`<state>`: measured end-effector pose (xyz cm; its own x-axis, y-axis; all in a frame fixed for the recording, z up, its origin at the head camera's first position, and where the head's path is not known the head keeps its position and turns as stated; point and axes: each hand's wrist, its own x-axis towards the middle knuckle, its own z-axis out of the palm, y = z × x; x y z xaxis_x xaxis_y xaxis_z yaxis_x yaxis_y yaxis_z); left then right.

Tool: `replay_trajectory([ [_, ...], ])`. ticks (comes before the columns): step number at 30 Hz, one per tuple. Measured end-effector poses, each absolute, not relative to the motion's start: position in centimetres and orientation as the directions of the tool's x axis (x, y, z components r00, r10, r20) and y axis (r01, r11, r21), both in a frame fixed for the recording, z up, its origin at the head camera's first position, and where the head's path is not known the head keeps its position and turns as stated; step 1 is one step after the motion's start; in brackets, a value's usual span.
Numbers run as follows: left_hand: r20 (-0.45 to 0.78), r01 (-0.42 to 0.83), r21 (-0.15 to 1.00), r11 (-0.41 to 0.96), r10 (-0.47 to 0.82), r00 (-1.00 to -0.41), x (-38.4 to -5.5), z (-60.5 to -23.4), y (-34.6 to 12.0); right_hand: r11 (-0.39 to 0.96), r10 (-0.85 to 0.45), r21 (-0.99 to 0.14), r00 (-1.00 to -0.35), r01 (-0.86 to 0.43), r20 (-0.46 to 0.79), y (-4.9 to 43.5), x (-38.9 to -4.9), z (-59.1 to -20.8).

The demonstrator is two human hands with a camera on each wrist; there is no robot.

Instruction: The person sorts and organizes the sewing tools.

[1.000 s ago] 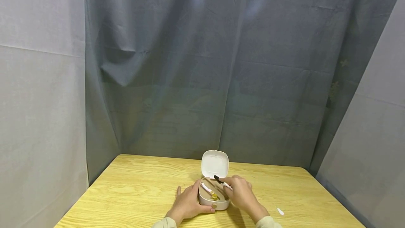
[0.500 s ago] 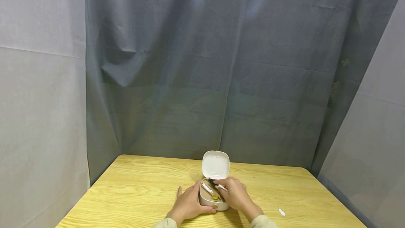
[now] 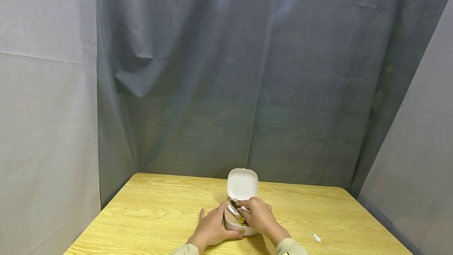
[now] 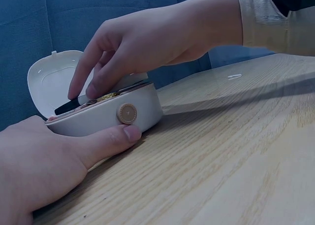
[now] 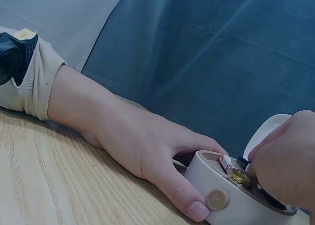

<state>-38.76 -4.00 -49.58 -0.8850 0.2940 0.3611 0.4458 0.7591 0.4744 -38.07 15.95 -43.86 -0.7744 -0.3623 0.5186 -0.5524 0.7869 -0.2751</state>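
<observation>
A small white case [image 3: 232,227] with a tan lining stands on the table, its lid [image 3: 242,184] raised at the back. My left hand [image 3: 212,225] grips the case from the left, thumb along the front beside a round tan clasp [image 4: 127,113]. My right hand [image 3: 261,215] reaches over the right side of the opening and pinches a slim black-and-white item [image 4: 69,107], whose kind I cannot tell. The black end points away toward the lid. Beside it, inside the case, lies a white-and-pink strip [image 5: 226,163] with a shiny gold part [image 5: 238,177] at its near end.
A small white keyhole-shaped piece [image 3: 317,237] lies on the wooden table [image 3: 159,204], to the right of my right forearm. Grey cloth [image 3: 212,109] hangs behind the table, with paler cloth panels at both sides.
My right hand has moved left and lower over the case, bringing the black-and-white item down into the opening beside the white-and-pink strip. The left hand stays on the case.
</observation>
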Motion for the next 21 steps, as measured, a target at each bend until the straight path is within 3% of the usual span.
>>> replay_trajectory([
  [10,0.38,0.454,0.462,0.762,0.293,-0.877,-38.8,-49.5,-4.1,0.819,-0.391,-0.191,-0.771,-0.541,0.503,15.4,-38.3,-43.8],
  [21,0.368,0.454,0.466,0.76,0.3,-0.88,-38.9,-49.6,-4.1,0.849,-0.371,-0.18,-0.803,-0.497,0.467,14.7,-38.6,-43.2],
])
